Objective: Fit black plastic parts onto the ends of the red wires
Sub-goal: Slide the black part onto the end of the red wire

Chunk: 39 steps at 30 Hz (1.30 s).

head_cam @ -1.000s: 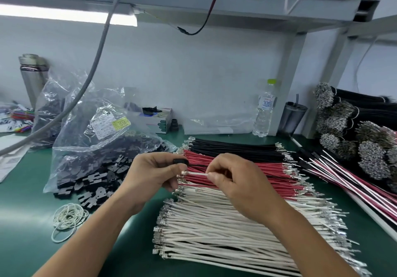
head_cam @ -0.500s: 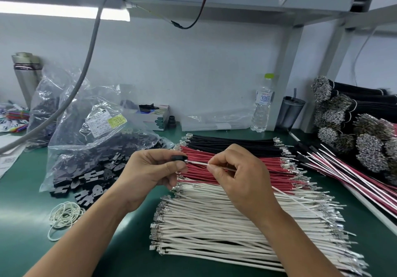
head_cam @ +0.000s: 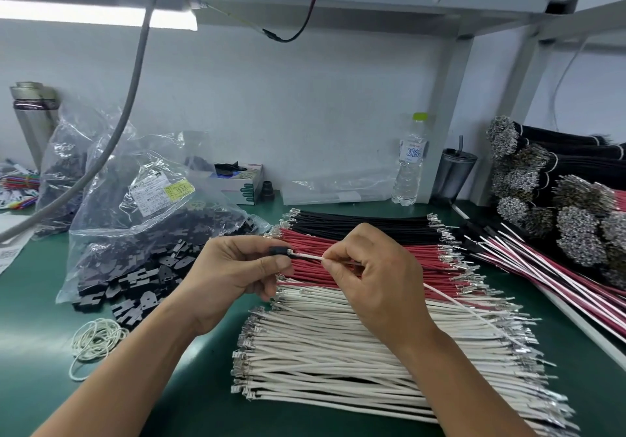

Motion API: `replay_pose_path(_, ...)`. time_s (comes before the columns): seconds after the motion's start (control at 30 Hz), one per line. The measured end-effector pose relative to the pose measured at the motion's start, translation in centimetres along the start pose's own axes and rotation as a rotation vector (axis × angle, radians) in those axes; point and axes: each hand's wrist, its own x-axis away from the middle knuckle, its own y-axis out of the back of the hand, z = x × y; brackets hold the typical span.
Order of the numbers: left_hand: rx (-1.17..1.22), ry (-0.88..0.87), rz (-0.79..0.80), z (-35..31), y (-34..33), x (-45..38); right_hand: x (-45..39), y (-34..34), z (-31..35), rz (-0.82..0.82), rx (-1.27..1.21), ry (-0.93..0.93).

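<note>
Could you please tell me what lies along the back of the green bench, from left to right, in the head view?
Steel flask → clear plastic bags of black plastic parts → white and green carton → clear water bottle with green cap → dark tumbler → bundled black wires.

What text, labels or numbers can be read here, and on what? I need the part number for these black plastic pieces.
White and yellow labels on the clear plastic bag of black parts: print too small and blurred to read.
Blue label on the clear water bottle: large characters, not legible.
White paper sheet at the left table edge: blurred.
No part number can be read.
</note>
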Motion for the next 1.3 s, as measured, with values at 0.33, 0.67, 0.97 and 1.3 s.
replay_pose_path(0.33,-0.129,-0.009,0.029,-0.7,-0.1,0.5,0.3,-0.9,-0.1,0.075,-0.095,-0.022)
replay_pose_path(0.67,-0.19,0.006,0.053,-0.9,-0.7,0.6,0.5,-1.3,-0.4,0.111,-0.167,-0.065)
replay_pose_path(0.97,-0.185,-0.012,0.06,-0.7,-0.8,0.6,0.4,-1.8,0.3,0.106,-0.169,-0.054)
replay_pose_path(1.3,-0.07,-0.1,-0.005,-0.7,-0.1,0.3,-0.4,-0.3,-0.1,0.061,0.073,0.092)
